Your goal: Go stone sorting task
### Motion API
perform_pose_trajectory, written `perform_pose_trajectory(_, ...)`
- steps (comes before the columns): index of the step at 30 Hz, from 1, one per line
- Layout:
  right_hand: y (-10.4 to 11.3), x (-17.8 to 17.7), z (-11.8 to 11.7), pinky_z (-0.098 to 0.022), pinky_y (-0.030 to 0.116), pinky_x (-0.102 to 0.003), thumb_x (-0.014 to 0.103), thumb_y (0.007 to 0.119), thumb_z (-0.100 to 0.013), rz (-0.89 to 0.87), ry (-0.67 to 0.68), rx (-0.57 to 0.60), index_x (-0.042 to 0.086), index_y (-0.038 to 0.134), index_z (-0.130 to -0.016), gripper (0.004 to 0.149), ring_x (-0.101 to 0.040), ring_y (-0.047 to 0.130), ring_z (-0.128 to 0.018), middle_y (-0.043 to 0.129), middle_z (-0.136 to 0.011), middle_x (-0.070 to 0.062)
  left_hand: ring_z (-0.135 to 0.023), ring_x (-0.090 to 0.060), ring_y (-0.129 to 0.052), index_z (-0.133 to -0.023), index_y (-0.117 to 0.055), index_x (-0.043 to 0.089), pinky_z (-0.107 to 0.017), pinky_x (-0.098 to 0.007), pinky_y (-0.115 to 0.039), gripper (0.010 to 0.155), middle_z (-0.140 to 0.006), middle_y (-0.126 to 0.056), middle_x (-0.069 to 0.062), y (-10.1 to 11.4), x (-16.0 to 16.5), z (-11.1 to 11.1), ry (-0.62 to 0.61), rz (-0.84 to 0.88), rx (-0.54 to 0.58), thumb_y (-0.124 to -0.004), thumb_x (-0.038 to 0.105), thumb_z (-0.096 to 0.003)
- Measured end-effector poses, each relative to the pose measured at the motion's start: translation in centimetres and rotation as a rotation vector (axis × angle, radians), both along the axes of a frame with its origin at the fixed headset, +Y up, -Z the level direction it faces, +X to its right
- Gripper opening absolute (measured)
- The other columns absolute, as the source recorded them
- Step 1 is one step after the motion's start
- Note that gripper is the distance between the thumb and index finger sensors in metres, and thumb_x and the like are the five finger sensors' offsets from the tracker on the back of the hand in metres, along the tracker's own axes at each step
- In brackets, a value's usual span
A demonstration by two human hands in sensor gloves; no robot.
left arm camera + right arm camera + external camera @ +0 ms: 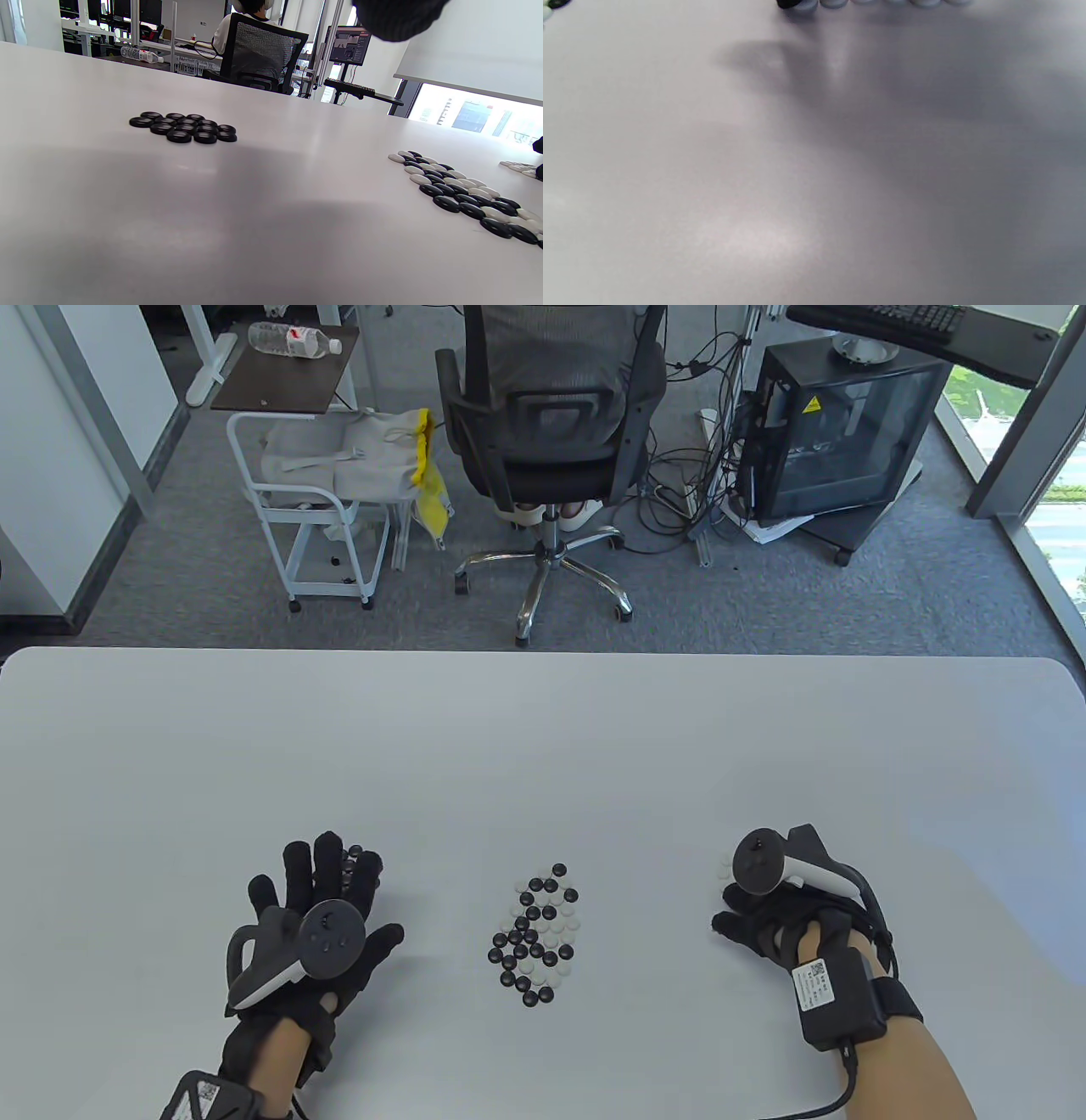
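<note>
Here the sort looks partway done. Left of the mixed pile [537, 935], the left hand [314, 937] lies with fingers [327, 861] straight and spread, holding nothing, above a cluster of black stones [183, 127] gathered there. The mixed pile itself sits mid-surface [543, 746]: small, glossy, lens-shaped discs, black and white interleaved. Right of the pile, the right hand [785, 920] rests by a row of white stones [519, 167]; whether its fingers are curled I cannot tell. Next, probably, each hand pinches one smooth stone from the pile's edge.
</note>
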State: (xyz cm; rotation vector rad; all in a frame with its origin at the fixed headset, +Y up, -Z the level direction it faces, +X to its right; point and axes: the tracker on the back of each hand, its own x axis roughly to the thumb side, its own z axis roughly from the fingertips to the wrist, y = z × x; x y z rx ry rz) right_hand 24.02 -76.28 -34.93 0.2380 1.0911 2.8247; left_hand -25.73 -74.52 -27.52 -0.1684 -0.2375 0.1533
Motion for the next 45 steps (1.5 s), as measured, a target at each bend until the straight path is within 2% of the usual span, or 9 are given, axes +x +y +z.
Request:
perform_pose_trajectory(5,2.0,-1.9,-0.7,-0.057,0.009,-0.09,0.051,0.053,-0.057,-0.164,-0.001,0.037,0.011,0.058,-0.113,0.069,-0.064,-0.009,-0.091,-0.002,-0.11,-0.036,-0.095,-0.054,0.016,-0.118,-0.016,0.016,-0.053,-0.081,0.0,0.083,-0.113,0.013,-0.028,0.1,-0.1,0.0,0.002,0.004,0.005,-0.056,0.057,-0.057)
perform_pose_trajectory(12,3.4,-8.5,-1.3,-0.057,0.012,-0.09,0.051,0.053,-0.058,-0.235,0.141,0.016,0.008,0.069,-0.109,0.069,-0.064,-0.006,-0.092,0.006,-0.113,-0.037,-0.095,-0.054,0.016,-0.118,-0.016,0.017,-0.053,-0.081,0.0,0.083,-0.113,0.013,-0.028,0.1,-0.1,0.0,0.001,0.002,0.005,-0.056,0.057,-0.0571)
perform_pose_trajectory(20,1.8,-14.7,-1.1,-0.057,0.013,-0.09,0.051,0.053,-0.057,-0.237,0.28,-0.044,0.01,0.069,-0.109,0.068,-0.065,-0.005,-0.092,0.007,-0.113,-0.037,-0.095,-0.054,0.016,-0.118,-0.017,0.016,-0.053,-0.081,-0.001,0.083,-0.113,0.013,-0.028,0.3,-0.1,0.2,-0.007,0.009,0.017,-0.056,0.057,-0.0571)
perform_pose_trajectory(28,0.1,-17.2,-1.7,-0.057,0.013,-0.09,0.051,0.054,-0.058,-0.232,0.313,-0.095,0.01,0.067,-0.11,0.068,-0.065,-0.004,-0.092,0.007,-0.113,-0.037,-0.095,-0.054,0.016,-0.118,-0.017,0.016,-0.053,-0.081,-0.001,0.083,-0.113,0.013,-0.028,0.4,-0.3,0.3,-0.004,0.021,0.022,-0.056,0.057,-0.057)
perform_pose_trajectory(34,0.2,-15.5,-2.5,-0.057,0.014,-0.09,0.051,0.054,-0.057,-0.179,0.257,-0.086,0.009,0.069,-0.109,0.068,-0.065,-0.002,-0.093,0.011,-0.114,-0.037,-0.095,-0.054,0.016,-0.118,-0.017,0.016,-0.053,-0.081,-0.001,0.083,-0.113,0.013,-0.028,0.4,-0.4,0.3,-0.003,0.026,0.019,-0.056,0.057,-0.057)
perform_pose_trajectory(45,0.8,-7.5,-5.3,-0.057,0.012,-0.09,0.051,0.053,-0.057,-0.046,-0.065,-0.036,0.005,0.069,-0.109,0.071,-0.065,-0.001,-0.093,0.012,-0.113,-0.039,-0.095,-0.054,0.016,-0.118,-0.017,0.017,-0.053,-0.081,0.0,0.083,-0.113,0.013,-0.028,0.4,-0.4,0.3,-0.004,0.026,0.014,-0.056,0.057,-0.057)
